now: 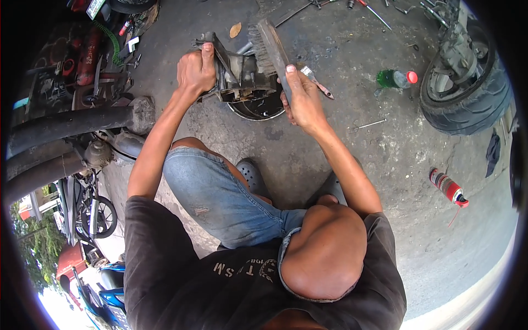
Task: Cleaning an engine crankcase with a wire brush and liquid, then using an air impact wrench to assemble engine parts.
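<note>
My left hand (197, 72) is closed on the left side of a dirty metal engine casing (236, 70), thumb up along its edge. Gripped in my right hand (303, 103) is a scrub brush with a worn wooden back (273, 44). Its dark bristles (259, 54) point left and meet the casing's right side; how firmly they press I cannot tell. Beneath the casing sits a round pan (258, 114) with dark liquid, partly hidden by it. A paintbrush (320, 85) lies on the ground just right of my right hand.
A green bottle with a red cap (393, 78) and a red spray can (446, 186) lie to the right. Beyond the bottle is a motorcycle wheel (467, 110). A thin metal rod (371, 124) lies nearer. Dark pipes (71, 129) reach in from the left.
</note>
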The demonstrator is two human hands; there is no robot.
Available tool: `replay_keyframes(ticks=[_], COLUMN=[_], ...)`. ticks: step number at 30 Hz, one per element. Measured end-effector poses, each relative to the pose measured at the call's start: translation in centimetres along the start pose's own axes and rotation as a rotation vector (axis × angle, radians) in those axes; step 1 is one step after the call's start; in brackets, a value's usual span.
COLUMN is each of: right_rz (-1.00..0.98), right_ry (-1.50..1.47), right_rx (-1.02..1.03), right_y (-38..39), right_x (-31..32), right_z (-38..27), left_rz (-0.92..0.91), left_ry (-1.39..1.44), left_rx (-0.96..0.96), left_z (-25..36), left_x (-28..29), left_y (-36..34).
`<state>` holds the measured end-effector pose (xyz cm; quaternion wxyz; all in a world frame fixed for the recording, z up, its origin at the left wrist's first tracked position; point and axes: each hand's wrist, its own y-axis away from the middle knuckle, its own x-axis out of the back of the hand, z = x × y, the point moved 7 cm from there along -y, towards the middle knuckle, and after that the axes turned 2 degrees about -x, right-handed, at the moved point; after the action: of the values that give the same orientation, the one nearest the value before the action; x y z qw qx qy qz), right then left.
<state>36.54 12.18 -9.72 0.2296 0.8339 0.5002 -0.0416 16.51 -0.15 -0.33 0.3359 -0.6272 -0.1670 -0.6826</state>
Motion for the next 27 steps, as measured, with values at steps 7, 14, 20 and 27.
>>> replay_keyframes(ticks=[7,14,20,27], right_rz=[0.121,0.152,0.057,-0.035], right_ry=[0.085,0.441,0.467,0.556], right_rx=[0.268,0.232,0.253,0.186], right_y=[-1.9,-4.5,-4.6,-5.1], right_x=[-2.7,-1.2,-1.9,-2.7], right_z=[-3.1,-2.1,-2.4,-3.3], left_rz=[-0.01,0.164,0.197,0.194], left_ry=[-0.004,0.087,0.085,0.095], left_rx=[-0.019,0.049,0.051,0.096], left_z=[1.1,1.3,1.6,1.5], left_x=[-1.4,0.4,1.0,0.9], left_y=[-0.6,-1.1,-0.7,-0.9])
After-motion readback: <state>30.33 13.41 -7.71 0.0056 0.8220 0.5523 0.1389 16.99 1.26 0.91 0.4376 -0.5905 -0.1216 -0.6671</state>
